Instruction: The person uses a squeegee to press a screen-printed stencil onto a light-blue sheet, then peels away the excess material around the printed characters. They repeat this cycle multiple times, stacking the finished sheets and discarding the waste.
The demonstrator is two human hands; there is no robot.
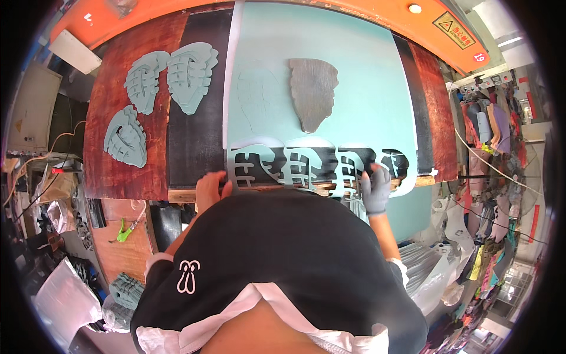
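Observation:
A pale green foam sheet (259, 41) covers the middle of the work table, with a row of shaped cut-outs along its near edge. A brown, shield-shaped cutting die (313, 94) lies on it, right of a faint outline in the foam. My bare left hand (210, 190) is at the table's near edge by the sheet's left corner, its thumb and fingers apart. My right hand (376, 190), in a grey glove, rests at the cut-out strip near the right corner, thumb and fingers spread. Cut foam pieces (191, 76) lie in three stacks at the left.
An orange machine beam (354, 12) with a yellow warning label spans the far side. A green-handled tool (124, 231) lies on a lower board at the left. Bundles of coloured material (495, 130) hang at the right. Clear plastic wrap (424, 271) sits below right.

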